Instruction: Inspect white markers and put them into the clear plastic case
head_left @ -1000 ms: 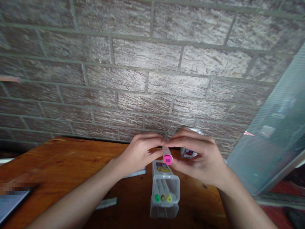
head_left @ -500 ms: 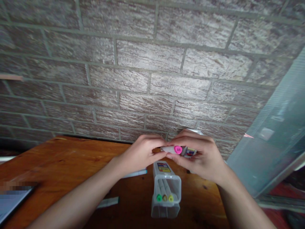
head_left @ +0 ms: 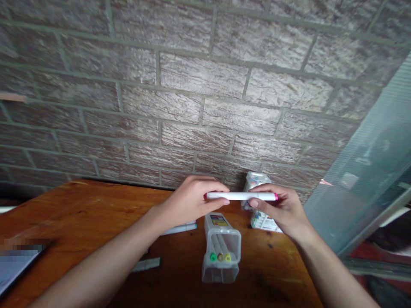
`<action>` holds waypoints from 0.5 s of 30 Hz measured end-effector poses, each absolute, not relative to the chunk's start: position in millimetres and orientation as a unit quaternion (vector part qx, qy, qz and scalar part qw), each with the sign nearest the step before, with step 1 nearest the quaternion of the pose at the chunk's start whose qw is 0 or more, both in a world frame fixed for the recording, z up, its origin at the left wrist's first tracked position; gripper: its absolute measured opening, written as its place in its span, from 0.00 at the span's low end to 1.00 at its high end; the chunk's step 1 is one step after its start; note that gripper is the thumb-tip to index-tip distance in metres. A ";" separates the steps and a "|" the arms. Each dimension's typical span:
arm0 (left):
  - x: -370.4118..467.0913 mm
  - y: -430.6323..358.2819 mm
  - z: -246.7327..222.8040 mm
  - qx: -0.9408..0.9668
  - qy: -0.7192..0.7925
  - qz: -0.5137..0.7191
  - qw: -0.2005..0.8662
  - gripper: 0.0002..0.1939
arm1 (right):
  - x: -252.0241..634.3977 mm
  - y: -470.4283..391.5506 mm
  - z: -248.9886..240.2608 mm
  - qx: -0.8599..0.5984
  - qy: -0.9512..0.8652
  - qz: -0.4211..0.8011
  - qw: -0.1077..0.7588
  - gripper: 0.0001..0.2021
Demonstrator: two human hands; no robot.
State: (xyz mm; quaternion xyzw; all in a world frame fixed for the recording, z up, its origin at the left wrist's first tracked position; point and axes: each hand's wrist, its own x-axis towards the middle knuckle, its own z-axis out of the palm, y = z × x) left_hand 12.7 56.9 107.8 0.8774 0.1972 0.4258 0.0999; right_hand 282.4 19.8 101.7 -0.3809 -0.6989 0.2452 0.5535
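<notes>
A white marker (head_left: pixel 237 196) with pink ends lies level between my two hands, above the table. My left hand (head_left: pixel 192 199) pinches it near its left end, thumb below and fingers above. Near the other end, my right hand (head_left: pixel 285 207) grips it between thumb and fingers. Just below them, a clear plastic marker case (head_left: pixel 221 273) lies open on its side, its mouth towards me. Inside are three markers with green, brown and yellow ends; the yellow-ended marker (head_left: pixel 227 256) is rightmost.
Loose pale markers (head_left: pixel 180 229) lie left of the case, partly behind my left arm. Another marker (head_left: pixel 146 264) is nearer me. Behind my right hand stands a clear container (head_left: pixel 257 177) by the brick wall (head_left: pixel 180 160). A screen device (head_left: pixel 19 265) sits at the table's left.
The marker has turned from pointing its pink end at me to lying sideways. My right hand has moved slightly right, uncovering the container behind it.
</notes>
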 end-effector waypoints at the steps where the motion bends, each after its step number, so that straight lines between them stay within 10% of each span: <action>1: 14.1 56.2 106.8 0.880 0.197 0.420 0.099 0.05 | 284.6 18.4 93.1 -0.395 -0.666 0.285 0.566 0.12; 15: 24.3 19.1 78.0 0.819 0.272 0.442 0.244 0.08 | 277.6 -4.3 21.9 -0.365 -0.523 0.470 0.611 0.18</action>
